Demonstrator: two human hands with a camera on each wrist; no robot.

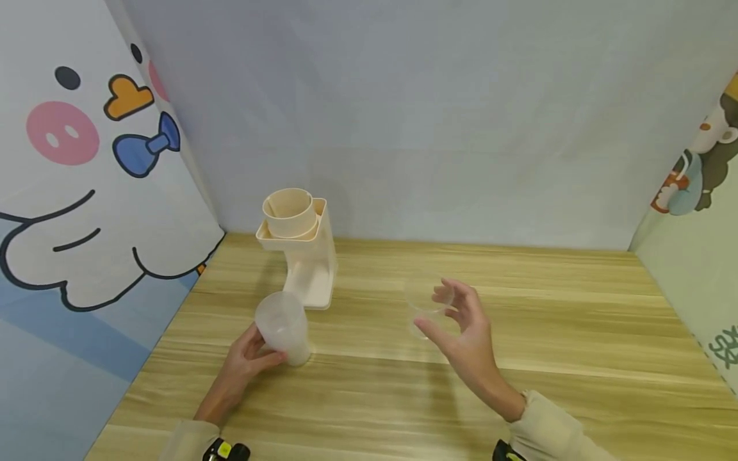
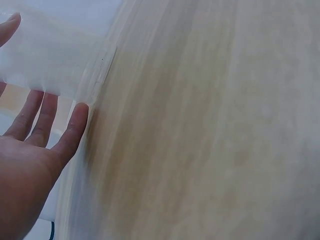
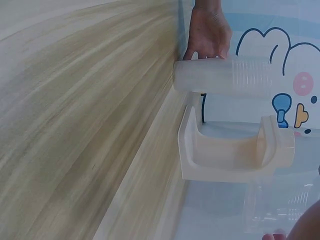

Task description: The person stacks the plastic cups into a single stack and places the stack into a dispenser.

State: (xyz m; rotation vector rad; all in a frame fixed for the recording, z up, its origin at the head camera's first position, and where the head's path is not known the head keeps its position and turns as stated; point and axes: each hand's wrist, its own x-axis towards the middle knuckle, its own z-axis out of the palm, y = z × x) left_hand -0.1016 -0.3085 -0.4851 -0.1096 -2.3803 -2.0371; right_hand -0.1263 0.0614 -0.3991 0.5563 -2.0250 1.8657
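My left hand [image 1: 246, 358] holds a stack of translucent plastic cups [image 1: 295, 336], thumb on one side and fingers on the other. The stack's base is at the tabletop, and its nested rims show as ridges in the right wrist view. In the left wrist view, fingertips [image 2: 79, 114] lie against the cups' frosted wall [image 2: 45, 57]. To the right, my right hand [image 1: 469, 336] holds a single clear plastic cup [image 1: 423, 314] between thumb and fingers, above the table. Only part of that hand [image 3: 309, 225] shows in the right wrist view, beside the faint cup [image 3: 267, 207].
A cream cup dispenser [image 1: 311, 269] with a round tube [image 1: 291, 214] on top stands behind the cup stack. The wood-grain table [image 1: 548, 307] meets a plain grey backdrop [image 1: 432, 128]. Cartoon-printed panels [image 1: 75, 192] border the left and right.
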